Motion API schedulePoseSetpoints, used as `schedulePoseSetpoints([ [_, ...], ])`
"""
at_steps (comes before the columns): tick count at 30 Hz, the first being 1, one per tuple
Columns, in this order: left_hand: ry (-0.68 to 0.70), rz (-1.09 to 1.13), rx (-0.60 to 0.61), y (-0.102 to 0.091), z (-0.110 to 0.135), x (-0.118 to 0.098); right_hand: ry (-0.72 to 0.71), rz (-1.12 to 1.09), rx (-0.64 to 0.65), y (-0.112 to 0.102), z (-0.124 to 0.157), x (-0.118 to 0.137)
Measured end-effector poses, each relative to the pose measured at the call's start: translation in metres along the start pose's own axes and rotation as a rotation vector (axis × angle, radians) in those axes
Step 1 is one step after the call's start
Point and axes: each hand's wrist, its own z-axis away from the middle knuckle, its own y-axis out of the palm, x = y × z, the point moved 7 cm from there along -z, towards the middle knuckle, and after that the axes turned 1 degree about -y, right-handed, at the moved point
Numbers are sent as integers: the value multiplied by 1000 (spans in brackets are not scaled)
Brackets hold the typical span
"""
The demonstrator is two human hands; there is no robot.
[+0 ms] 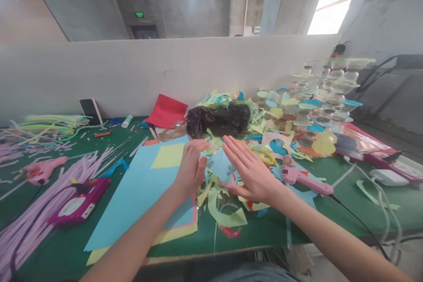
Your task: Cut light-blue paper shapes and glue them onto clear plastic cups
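Note:
My right hand [251, 172] is held flat over the scrap pile, its fingers stretched out and nothing visible in it. To its left, my left hand [191, 169] hovers by the right edge of a stack of blue paper sheets [132, 198], fingers loosely bent and thumb apart. Between the two hands lie a light blue paper piece [220, 163] and a clear round plastic piece with red on it [228, 179], partly hidden by my right thumb. Cut green and yellow paper scraps [228, 216] spread below. A yellow paper piece [168, 155] rests on the blue stack.
A pink glue gun [307, 179] lies right of my right hand; another glue gun [41, 169] is far left. A purple power box [79, 200] sits on lilac strips. Behind are a black plastic bag [220, 119], red paper [167, 111] and stacked clear cups [330, 97].

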Motion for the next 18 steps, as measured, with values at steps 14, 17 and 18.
schedulePoseSetpoints([
  [14, -179, 82, -59, -2, -1, 9, -27, -116, 135, 10, 0, 4],
  [17, -274, 107, -83, -3, 1, 15, -21, -65, 60, 4, -1, 3],
  [18, -292, 114, -87, -2, 1, 16, -11, -40, 25, 2, 0, 3],
])
